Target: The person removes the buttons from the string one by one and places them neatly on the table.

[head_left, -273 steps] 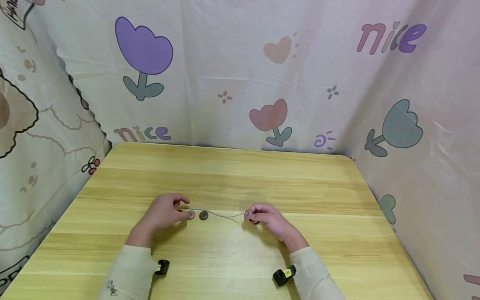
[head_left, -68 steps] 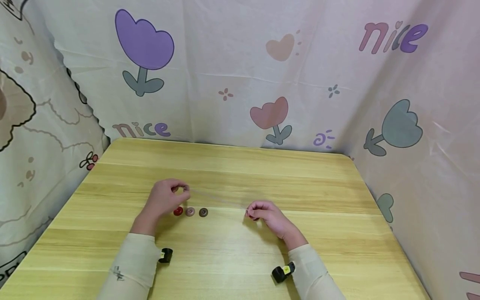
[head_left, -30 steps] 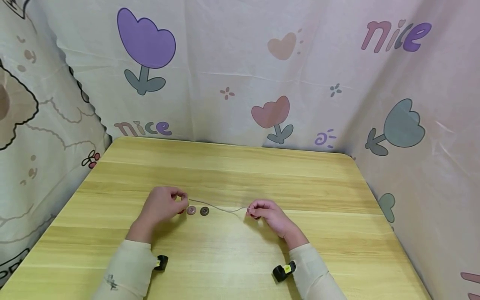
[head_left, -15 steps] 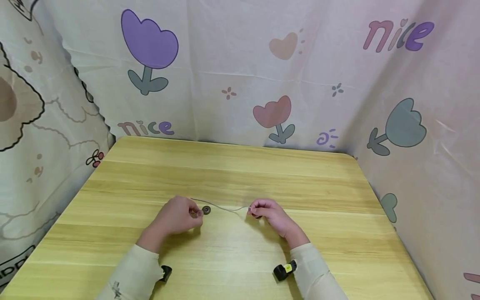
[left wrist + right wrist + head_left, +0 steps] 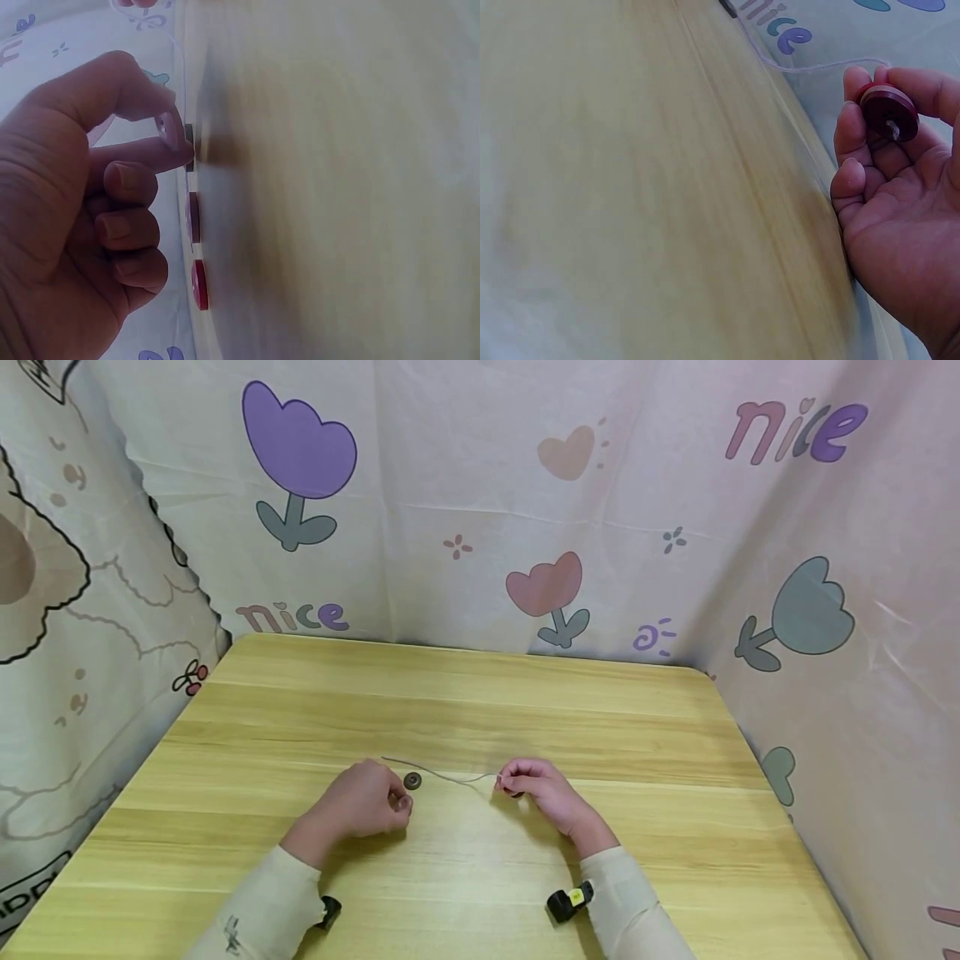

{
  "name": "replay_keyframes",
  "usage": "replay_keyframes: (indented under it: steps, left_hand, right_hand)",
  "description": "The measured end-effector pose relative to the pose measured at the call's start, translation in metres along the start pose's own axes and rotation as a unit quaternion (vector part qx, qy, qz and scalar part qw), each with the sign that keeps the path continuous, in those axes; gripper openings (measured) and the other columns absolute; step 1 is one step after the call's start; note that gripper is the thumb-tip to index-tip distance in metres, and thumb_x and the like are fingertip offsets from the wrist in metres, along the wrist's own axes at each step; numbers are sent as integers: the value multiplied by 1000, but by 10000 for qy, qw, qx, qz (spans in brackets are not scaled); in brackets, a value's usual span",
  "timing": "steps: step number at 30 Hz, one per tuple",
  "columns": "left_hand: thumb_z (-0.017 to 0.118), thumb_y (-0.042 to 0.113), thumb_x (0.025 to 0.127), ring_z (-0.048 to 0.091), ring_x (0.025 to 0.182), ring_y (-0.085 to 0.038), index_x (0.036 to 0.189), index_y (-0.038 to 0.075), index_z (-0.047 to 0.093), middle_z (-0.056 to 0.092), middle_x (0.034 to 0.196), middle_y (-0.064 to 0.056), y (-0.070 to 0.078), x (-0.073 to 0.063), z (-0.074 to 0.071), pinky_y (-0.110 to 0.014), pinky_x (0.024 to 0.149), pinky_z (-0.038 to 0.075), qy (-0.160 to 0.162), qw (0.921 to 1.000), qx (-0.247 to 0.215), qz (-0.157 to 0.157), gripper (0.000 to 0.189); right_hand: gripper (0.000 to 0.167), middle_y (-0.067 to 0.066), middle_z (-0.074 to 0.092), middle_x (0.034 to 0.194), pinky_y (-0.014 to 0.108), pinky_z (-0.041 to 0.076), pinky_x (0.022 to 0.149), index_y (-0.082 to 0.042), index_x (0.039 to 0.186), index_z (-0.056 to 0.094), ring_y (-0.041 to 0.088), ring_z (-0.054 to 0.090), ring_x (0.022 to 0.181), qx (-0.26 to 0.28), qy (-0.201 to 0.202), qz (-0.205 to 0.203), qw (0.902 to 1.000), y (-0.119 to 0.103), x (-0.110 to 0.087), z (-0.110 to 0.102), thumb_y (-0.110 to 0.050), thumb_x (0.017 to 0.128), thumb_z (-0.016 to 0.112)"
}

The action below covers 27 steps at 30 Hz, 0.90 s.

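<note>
My left hand (image 5: pixel 363 797) pinches a pinkish button (image 5: pixel 171 129) between thumb and index finger, with the other fingers curled. Beside it a dark button (image 5: pixel 412 781) lies on the table. The left wrist view also shows a brownish-pink button (image 5: pixel 193 217) and a red button (image 5: pixel 199 285) in line with it; the hand hides both from the head view. My right hand (image 5: pixel 536 789) holds a thin cord (image 5: pixel 450 778) and a small stack of buttons threaded on it, a dark red button (image 5: pixel 889 114) outermost with a cord end poking through. The cord's other end reaches left, past the dark button.
The wooden table (image 5: pixel 480 702) has a printed curtain (image 5: pixel 450 460) behind it and at both sides. A black wrist camera (image 5: pixel 568 902) sits at the right sleeve, and another black camera (image 5: pixel 328 912) at the left sleeve.
My left hand has let go of the cord, moved right and nearer, and now pinches the pinkish button; it drew back slightly from the dark button. The right hand stays almost still.
</note>
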State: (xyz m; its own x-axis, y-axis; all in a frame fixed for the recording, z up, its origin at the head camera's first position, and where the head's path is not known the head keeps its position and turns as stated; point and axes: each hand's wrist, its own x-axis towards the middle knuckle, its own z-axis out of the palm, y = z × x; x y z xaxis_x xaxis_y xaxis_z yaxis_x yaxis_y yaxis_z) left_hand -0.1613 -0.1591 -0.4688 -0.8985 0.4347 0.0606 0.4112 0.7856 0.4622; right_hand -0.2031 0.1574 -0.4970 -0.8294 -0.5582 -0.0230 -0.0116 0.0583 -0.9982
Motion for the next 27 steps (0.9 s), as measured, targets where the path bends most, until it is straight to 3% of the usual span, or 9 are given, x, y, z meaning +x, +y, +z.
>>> replay_keyframes:
  steps: [8,12,19,24,27]
  left_hand:
    - [71,16,74,36,52,-2,60,29,58,39,52,21,-8,-3,2,-25,53,35,80,9984,297,470,23]
    - [71,15,74,33,51,0,58,30,56,36,52,21,-12,-4,3,-24,52,32,123,9981,190,564,27]
    - [76,13,78,42,55,1,67,27,65,44,61,19,-21,-6,5,-23,54,39,104,9961,-485,726,21]
    - [78,12,80,47,57,-1,79,17,78,52,62,15,-27,-7,5,-23,57,44,-231,9914,-1213,444,5]
    - [79,11,81,50,58,-3,86,13,80,56,63,14,-30,-7,6,-24,59,46,-332,9872,-1526,313,6]
  right_hand:
    - [20,23,62,97,34,46,84,13,98,60,27,55,91,-16,-78,-60,9999,1,1,-1,-7,98,55]
    - [20,19,64,98,34,47,84,13,98,60,28,56,93,-22,-25,5,10000,0,1,-1,-7,97,56]
    - [19,23,64,100,33,47,84,11,98,61,27,57,93,-65,32,105,9999,3,1,0,-8,96,56]
    - [18,22,65,100,33,47,84,8,97,62,27,57,93,-89,72,130,9998,2,1,0,-9,96,57]
    - [19,23,65,101,33,47,83,8,97,62,28,57,93,-101,71,132,9998,2,1,1,-10,95,57]
